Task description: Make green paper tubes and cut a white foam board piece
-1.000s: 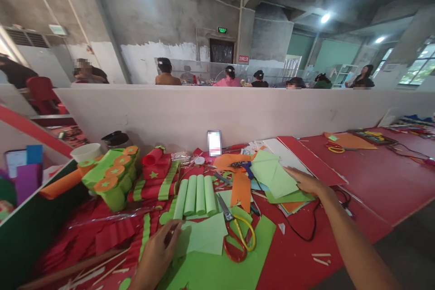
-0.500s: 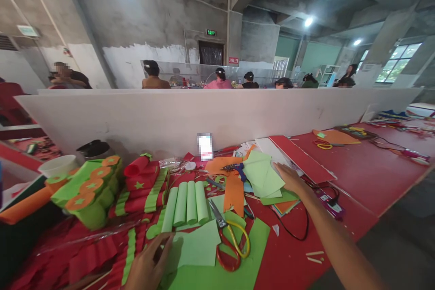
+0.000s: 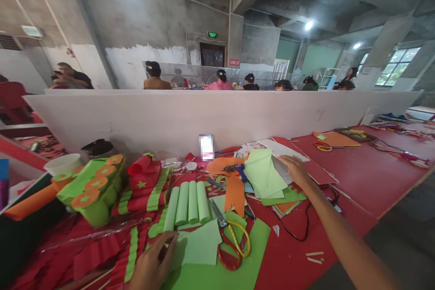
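My left hand (image 3: 154,257) is at the lower centre, fingers bent and closed at the left edge of a light green paper sheet (image 3: 200,244). That sheet lies over a larger bright green sheet (image 3: 253,253). Scissors (image 3: 234,240) with one red and one yellow handle rest on the sheets. Farther off, my right hand (image 3: 294,170) reaches into a paper pile, its fingers closed at the edge of a greyish-white sheet (image 3: 281,168). Pale green sheets (image 3: 261,174) lie left of it. Several rolled light green paper tubes (image 3: 192,201) stand side by side behind the left hand.
A blue glue gun (image 3: 239,171) lies on orange paper (image 3: 234,195). At left are green and orange paper cylinders (image 3: 90,204), red paper pieces (image 3: 144,176) and a white cup (image 3: 63,163). A phone (image 3: 206,147) leans on the white partition (image 3: 170,115). A black cable (image 3: 302,235) curves at right.
My right hand has shifted slightly right, and the paper under it has moved right, partly over the red board. My left hand and the scissors stay nearly in place.
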`<state>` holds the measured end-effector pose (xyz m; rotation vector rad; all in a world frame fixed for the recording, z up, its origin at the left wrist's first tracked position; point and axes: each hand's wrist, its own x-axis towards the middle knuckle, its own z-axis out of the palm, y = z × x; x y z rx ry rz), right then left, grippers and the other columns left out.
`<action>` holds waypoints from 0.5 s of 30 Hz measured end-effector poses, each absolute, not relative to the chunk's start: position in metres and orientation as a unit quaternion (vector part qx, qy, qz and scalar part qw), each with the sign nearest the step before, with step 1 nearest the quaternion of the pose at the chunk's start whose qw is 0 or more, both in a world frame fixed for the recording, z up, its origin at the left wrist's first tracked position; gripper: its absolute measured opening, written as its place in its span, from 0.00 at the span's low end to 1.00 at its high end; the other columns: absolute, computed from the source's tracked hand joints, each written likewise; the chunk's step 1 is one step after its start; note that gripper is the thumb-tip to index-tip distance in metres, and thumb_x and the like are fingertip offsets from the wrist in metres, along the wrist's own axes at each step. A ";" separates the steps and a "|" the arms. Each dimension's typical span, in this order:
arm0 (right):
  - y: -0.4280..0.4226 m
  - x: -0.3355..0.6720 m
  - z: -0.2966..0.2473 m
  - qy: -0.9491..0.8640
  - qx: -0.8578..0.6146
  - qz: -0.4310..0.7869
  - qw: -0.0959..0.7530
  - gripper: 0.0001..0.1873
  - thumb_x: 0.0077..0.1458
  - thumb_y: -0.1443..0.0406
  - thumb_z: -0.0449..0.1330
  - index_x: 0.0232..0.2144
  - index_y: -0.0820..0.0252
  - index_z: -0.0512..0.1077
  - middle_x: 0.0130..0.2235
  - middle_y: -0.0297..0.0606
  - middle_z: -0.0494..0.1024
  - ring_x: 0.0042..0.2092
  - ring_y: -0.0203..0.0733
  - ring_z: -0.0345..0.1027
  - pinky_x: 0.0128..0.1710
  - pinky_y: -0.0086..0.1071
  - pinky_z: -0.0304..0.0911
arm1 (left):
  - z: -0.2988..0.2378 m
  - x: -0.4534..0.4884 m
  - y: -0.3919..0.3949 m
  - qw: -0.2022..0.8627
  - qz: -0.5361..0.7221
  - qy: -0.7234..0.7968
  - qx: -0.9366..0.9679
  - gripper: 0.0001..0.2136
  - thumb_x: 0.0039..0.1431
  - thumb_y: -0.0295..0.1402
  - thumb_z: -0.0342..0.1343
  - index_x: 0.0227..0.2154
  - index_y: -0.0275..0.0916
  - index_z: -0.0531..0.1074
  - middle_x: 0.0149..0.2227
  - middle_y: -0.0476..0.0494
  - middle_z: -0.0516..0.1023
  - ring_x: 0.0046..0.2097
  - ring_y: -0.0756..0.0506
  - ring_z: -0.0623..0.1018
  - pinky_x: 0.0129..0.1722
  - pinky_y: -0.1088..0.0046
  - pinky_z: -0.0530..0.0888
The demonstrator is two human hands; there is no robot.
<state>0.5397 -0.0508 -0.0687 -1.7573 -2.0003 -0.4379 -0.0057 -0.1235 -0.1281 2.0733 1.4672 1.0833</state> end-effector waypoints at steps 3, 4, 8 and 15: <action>-0.050 0.543 -0.041 -0.694 -0.647 -0.185 0.256 0.37 0.48 0.81 0.47 0.57 0.54 0.69 0.52 0.39 0.78 0.54 0.48 0.70 0.58 0.44 0.61 | -0.126 -0.005 -0.125 0.195 0.385 0.524 0.734 0.12 0.60 0.44 0.51 0.32 0.45 0.76 0.31 0.48 0.84 0.29 0.45 0.83 0.29 0.77 0.77; -0.050 0.544 -0.030 -0.679 -0.654 -0.197 0.270 0.37 0.48 0.80 0.47 0.59 0.56 0.68 0.52 0.42 0.78 0.53 0.49 0.71 0.56 0.45 0.62 | -0.126 -0.005 -0.125 0.198 0.382 0.525 0.734 0.12 0.60 0.44 0.51 0.33 0.45 0.76 0.31 0.48 0.84 0.30 0.45 0.83 0.30 0.77 0.78; -0.060 0.528 0.013 -0.631 -0.667 -0.238 0.316 0.31 0.55 0.78 0.46 0.59 0.62 0.67 0.53 0.50 0.77 0.52 0.57 0.71 0.52 0.50 0.62 | -0.123 -0.005 -0.126 0.221 0.371 0.537 0.724 0.12 0.59 0.44 0.53 0.35 0.45 0.76 0.33 0.48 0.84 0.32 0.44 0.83 0.33 0.74 0.78; -0.136 0.360 -0.013 -0.728 -0.486 -0.256 0.410 0.34 0.63 0.75 0.49 0.65 0.39 0.54 0.57 0.32 0.74 0.54 0.51 0.69 0.52 0.49 0.61 | -0.113 -0.001 -0.136 0.453 0.377 0.478 0.651 0.22 0.60 0.51 0.50 0.48 0.42 0.74 0.47 0.40 0.81 0.40 0.40 0.82 0.39 0.67 0.79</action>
